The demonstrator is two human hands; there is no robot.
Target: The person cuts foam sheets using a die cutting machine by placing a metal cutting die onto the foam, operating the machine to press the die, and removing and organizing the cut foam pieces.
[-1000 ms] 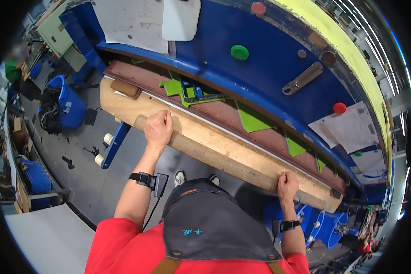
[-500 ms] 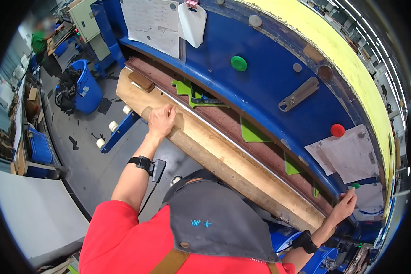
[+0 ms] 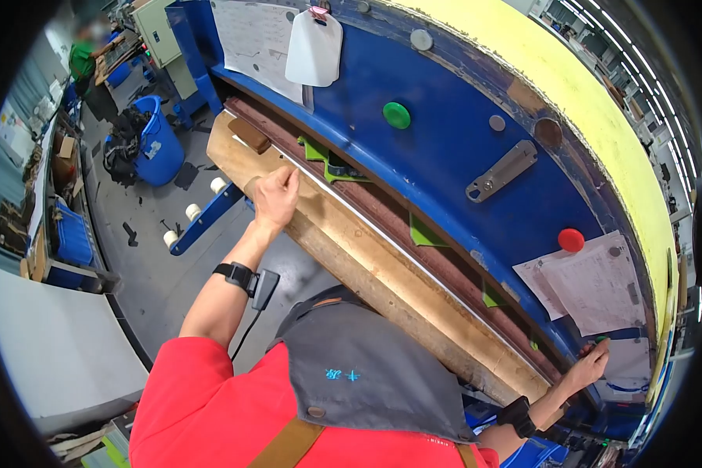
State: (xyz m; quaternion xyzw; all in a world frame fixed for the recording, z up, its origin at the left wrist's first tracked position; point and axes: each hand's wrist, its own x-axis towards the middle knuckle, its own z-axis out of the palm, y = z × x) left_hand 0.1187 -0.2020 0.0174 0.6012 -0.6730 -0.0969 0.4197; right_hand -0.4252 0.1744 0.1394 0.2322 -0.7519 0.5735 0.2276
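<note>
My left hand [image 3: 277, 195] is closed in a fist at the near side of the long wooden ledge [image 3: 359, 261]; its fingertips are partly hidden, and no object shows in it. At the lower right, my right hand [image 3: 589, 366] has its fingers curled at a small green button [image 3: 601, 339] on the blue machine front [image 3: 437, 140]. The fingers cover part of that button. Bright green pieces [image 3: 425, 232] lie on the reddish-brown bed [image 3: 382, 201] under the machine front. A brown block [image 3: 249, 135] rests at the ledge's far left end.
A larger green button [image 3: 396, 115], a red button [image 3: 571, 239] and a metal lever [image 3: 503, 171] are on the machine front. Papers [image 3: 593, 285] hang there too. A blue bin [image 3: 160, 148] with dark scraps and a person in green [image 3: 82, 61] are at the upper left.
The view has shifted slightly. The gap below the blue machine front looks narrower, and less of the green pieces shows. Both hands stay at about the same places on the machine.
</note>
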